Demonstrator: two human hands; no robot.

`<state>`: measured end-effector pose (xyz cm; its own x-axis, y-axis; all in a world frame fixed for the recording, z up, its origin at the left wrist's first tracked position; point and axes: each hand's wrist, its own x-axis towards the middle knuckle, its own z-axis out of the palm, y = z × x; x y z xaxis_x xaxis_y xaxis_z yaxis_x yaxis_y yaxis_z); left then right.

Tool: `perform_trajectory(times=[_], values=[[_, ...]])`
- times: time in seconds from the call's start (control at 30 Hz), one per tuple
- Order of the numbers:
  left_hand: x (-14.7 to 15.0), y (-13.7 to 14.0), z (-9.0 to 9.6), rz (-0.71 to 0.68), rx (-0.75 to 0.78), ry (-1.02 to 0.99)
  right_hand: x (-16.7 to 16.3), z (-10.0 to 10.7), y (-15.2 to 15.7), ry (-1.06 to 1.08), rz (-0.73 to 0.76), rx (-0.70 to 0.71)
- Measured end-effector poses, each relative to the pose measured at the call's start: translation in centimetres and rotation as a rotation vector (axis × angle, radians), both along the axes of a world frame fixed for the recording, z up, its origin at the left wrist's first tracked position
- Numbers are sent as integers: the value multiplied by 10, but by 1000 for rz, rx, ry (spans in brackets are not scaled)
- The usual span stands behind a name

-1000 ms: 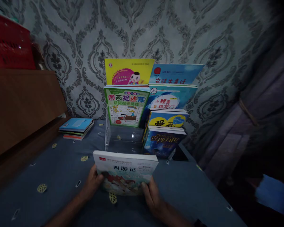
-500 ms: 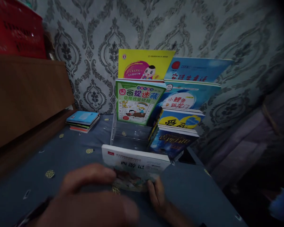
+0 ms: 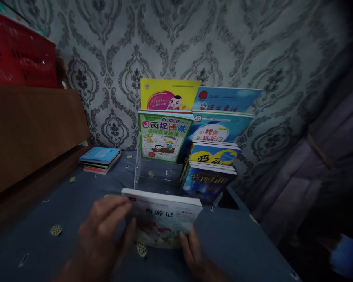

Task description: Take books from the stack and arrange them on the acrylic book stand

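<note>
A pale book [image 3: 161, 219] with a landscape picture on its cover stands nearly upright before me, its white page edges facing up. My left hand [image 3: 106, 227] is closed at its left edge, fingers by the upper corner and thumb lower on the near side. My right hand [image 3: 192, 248] grips the lower right edge, fingertips on the front cover. Just behind the book is a clear plastic book rack [image 3: 157, 178]. On the rack a green picture book [image 3: 161, 137] stands on the left, and a dark blue book [image 3: 207, 182] on the right.
Farther back on the rack stand a yellow book [image 3: 167, 94], a light blue book [image 3: 226, 100] and a teal book [image 3: 220, 127]. A small stack of books [image 3: 100, 156] lies left on the patterned cloth [image 3: 76, 215]. A wooden cabinet [image 3: 32, 129] carries a red basket [image 3: 20, 51].
My left hand has drawn back from in front of the camera and closed on the book's left edge. My right hand keeps its hold. The view has tilted slightly upward.
</note>
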<state>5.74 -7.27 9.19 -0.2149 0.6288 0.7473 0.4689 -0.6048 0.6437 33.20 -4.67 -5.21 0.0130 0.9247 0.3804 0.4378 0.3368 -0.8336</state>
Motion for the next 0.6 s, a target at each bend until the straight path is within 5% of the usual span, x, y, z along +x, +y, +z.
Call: perform_trajectory(times=[0.13,0.3,0.6], values=[[-4,11,-8,19,-203,94,0,4,0,6,54,24],[16,2,-52,-198,-549,-194,6,22,2,-31,88,68],[14,7,-90,-244,-671,-249,6,28,10,-142,96,238]])
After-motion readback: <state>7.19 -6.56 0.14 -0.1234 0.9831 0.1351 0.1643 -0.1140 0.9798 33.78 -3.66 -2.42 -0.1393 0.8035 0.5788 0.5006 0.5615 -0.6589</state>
